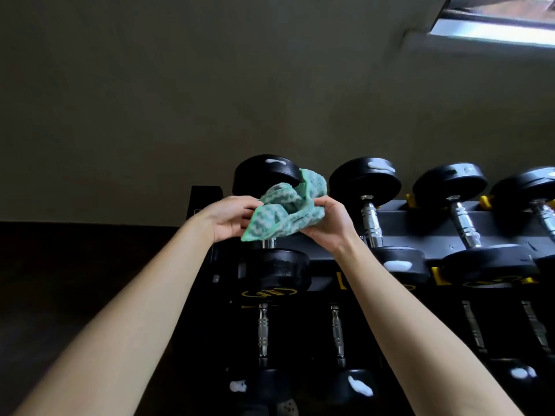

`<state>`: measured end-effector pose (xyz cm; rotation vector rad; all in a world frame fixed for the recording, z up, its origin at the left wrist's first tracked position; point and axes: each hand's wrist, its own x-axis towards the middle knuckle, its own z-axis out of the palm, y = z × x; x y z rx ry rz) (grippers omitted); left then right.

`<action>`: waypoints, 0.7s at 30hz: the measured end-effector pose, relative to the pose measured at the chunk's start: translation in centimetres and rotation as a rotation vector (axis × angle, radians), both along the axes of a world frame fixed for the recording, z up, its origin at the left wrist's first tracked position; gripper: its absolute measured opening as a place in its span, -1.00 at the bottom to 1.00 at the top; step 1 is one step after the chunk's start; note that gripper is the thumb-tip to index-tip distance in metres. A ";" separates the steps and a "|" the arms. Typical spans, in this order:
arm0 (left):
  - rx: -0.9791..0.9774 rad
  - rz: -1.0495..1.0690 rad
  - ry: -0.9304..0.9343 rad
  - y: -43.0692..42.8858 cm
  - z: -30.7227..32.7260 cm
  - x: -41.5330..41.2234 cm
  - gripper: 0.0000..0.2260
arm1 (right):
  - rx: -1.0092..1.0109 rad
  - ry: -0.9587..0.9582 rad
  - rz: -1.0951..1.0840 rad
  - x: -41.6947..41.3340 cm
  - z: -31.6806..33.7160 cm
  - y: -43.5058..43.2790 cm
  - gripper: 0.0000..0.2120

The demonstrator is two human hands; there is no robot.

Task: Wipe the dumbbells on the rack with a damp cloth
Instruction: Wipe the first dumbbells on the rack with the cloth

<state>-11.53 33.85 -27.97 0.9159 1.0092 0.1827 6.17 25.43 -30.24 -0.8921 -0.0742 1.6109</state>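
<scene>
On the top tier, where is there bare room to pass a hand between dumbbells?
Bare rack shows between the handles of the second dumbbell and third dumbbell; a hand would likely fit there. Crowded at the leftmost dumbbell, where left hand and right hand hold the cloth over its handle.

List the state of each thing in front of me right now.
green cloth: crumpled, held between both hands
left hand: pinching the cloth's left side
right hand: gripping the cloth's right side
leftmost upper dumbbell: racked, white smear on far head
next dumbbell: racked, white smears on both heads
</scene>
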 end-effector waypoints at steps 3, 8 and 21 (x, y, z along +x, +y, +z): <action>0.034 0.076 -0.065 0.4 -0.2 0.3 -0.87 | 0.018 -0.178 0.023 -0.2 -0.1 0.0 -0.68; 0.077 0.050 -0.132 -0.3 0.8 1.9 -0.89 | 0.062 -0.322 0.064 -1.9 -0.6 0.2 -0.59; 0.258 0.299 0.166 2.0 1.3 1.9 -0.71 | -0.090 -0.395 -0.015 -0.2 -1.8 0.9 -0.77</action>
